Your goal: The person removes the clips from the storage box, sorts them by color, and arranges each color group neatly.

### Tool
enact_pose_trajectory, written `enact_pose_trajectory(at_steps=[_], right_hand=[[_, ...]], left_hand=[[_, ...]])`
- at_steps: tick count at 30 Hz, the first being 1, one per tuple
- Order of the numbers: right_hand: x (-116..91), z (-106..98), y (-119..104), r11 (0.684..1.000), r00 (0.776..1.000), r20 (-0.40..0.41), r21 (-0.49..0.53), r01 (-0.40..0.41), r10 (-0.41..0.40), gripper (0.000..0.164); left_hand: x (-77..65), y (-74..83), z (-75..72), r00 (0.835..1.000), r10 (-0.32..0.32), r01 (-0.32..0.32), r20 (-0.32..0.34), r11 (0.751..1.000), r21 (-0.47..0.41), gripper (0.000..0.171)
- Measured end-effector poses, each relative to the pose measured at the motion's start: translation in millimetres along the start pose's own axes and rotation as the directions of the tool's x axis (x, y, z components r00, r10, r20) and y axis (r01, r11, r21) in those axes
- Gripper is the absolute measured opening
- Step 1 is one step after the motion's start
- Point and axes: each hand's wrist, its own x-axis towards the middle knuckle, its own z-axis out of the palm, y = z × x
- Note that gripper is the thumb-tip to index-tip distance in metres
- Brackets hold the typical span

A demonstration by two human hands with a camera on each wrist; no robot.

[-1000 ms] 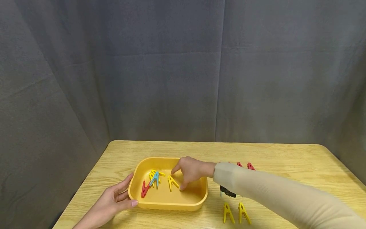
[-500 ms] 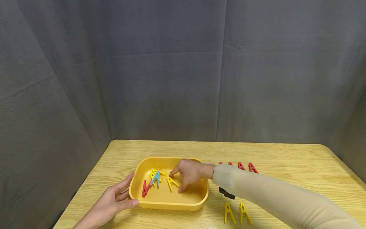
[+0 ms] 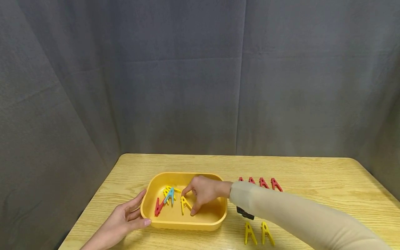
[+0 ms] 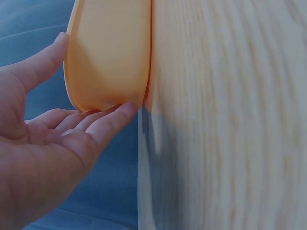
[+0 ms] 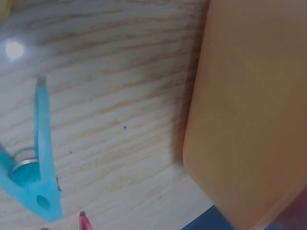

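Observation:
A yellow-orange plastic tub (image 3: pixel 184 225) stands on the table, with my left hand (image 3: pixel 123 216) against its left end. In the left wrist view, the fairly straight fingers of the left hand (image 4: pixel 62 127) touch the outside of the tub (image 4: pixel 112 48). Inside the tub, my right hand (image 3: pixel 203 190) pinches a yellow clothespin (image 3: pixel 183 205) between index finger and thumb, at its head and one leg. Farther left in the tub lie a blue clothespin (image 3: pixel 170 196), a red clothespin (image 3: pixel 158 207) and yellow ones partly under the blue one.
Right of the tub lie two yellow clothespins (image 3: pixel 249 232) and several red clothespins (image 3: pixel 263 182) on the wooden table (image 3: pixel 312 170). The right wrist view shows a blue clothespin (image 5: pixel 45 143) beside the tub wall (image 5: pixel 249 100). A grey curtain (image 3: pixel 175 104) hangs behind.
My right index finger and thumb have moved slightly left and toward me, closing onto the yellow clothespin. That clothespin has shifted and turned a little. My left hand stays at the tub.

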Motion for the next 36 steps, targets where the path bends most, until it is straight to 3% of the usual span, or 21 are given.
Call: enact_pose_trajectory(at_steps=[24, 31, 36], right_hand=[[2, 5, 5, 0.991, 1.000, 0.005, 0.132, -0.027, 0.027, 0.066], [-1, 3, 2, 0.992, 1.000, -0.024, 0.126, 0.007, -0.004, 0.063], [-9, -1, -2, 0.983, 0.998, -0.062, 0.181, 0.023, -0.012, 0.060]], left_hand=[[0.0, 0.3, -0.1, 1.000, -0.001, 0.002, 0.013, 1.000, -0.012, 0.095], [0.6, -0.2, 0.0, 1.000, -0.005, 0.005, 0.011, 1.000, -0.009, 0.095], [-0.3, -0.5, -0.2, 1.000, -0.006, 0.006, 0.006, 1.000, -0.008, 0.095]])
